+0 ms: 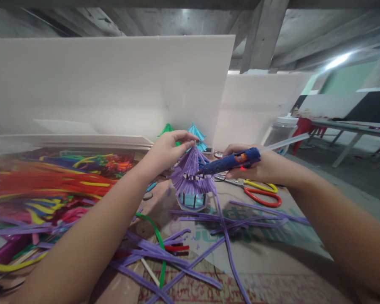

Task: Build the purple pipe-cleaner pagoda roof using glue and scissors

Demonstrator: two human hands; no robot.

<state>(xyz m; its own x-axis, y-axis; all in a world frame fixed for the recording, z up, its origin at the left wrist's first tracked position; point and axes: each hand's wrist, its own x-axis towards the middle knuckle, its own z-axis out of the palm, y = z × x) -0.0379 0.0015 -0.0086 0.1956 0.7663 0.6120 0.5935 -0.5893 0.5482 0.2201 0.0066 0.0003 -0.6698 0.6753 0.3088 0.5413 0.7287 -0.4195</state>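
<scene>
A small purple pagoda model [194,179] made of pipe cleaners stands upright on the work surface, two roof tiers above a light-blue base with dark posts. My left hand [174,147] pinches the pointed top of its upper roof. In my right hand [256,166] is a blue hot glue gun [231,161] with a clear glue stick out of its back and a small red light glowing. Its nozzle is at the gap between the two roof tiers; whether it touches, I cannot tell. One long purple pipe cleaner [229,249] trails from the lower roof toward me.
Loose purple pipe cleaners [174,253] lie in front. Scissors [262,196] with red and yellow handles rest at right, near a clear jar [278,133]. Coloured pipe cleaners [57,181] are heaped at left. Green [167,128] and blue [194,131] models stand behind, before white boards [114,84].
</scene>
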